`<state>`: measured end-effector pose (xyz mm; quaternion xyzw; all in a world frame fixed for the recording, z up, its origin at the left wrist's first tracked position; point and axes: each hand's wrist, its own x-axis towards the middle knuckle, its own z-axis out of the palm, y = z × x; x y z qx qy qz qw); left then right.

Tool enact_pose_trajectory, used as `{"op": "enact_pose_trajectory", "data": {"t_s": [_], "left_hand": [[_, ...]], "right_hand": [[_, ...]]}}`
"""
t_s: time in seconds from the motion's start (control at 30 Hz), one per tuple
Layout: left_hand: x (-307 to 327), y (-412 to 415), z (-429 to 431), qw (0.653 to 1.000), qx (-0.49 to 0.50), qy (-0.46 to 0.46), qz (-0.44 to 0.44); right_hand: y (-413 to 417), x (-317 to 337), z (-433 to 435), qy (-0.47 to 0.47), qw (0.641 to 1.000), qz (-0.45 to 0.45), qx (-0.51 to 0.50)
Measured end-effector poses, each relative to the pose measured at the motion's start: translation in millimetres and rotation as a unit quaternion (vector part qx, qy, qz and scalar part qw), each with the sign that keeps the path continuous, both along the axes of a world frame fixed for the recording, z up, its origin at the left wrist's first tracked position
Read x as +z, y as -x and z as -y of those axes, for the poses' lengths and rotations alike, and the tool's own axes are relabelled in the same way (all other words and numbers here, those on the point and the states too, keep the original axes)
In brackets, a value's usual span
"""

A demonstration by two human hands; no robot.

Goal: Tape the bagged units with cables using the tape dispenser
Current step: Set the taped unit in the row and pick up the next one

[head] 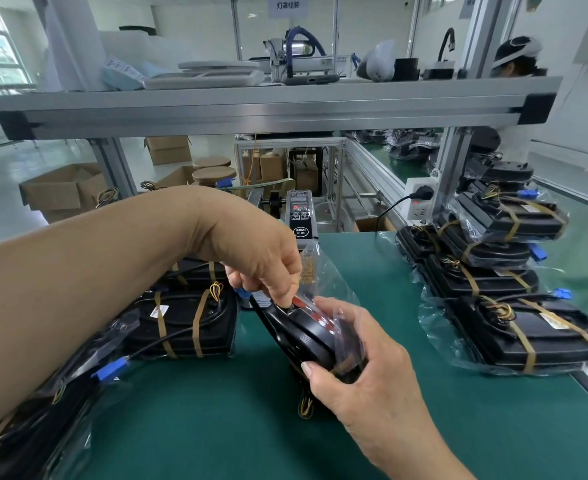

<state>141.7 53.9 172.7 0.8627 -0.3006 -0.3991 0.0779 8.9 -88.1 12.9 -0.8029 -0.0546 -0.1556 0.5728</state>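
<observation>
Head view: one bagged unit [306, 337], held tilted at centre, long axis running far-left to near-right. Near end was gripped by the right hand [365, 368]; far upper edge was pinched by the left hand [261, 258]. Tape dispenser [301, 216] was sited just beyond, nearest the left hand.

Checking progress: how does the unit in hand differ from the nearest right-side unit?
The held unit is tilted up, gripped by the right hand and pinched by the left hand; the right unit lies flat on the mat. The right unit has two tan tape bands; the held unit's bag sticks up loose. Both are black, in clear bags.
</observation>
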Motion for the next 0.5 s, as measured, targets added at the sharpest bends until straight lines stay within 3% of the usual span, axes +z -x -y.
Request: {"op": "enact_pose_trajectory", "data": {"t_s": [0.5], "left_hand": [[-2.0, -4.8, 0.3, 1.000, -0.019, -0.006, 0.007]], "right_hand": [[-0.1, -1.1, 0.6, -0.005, 1.000, 0.008, 0.004]]}}
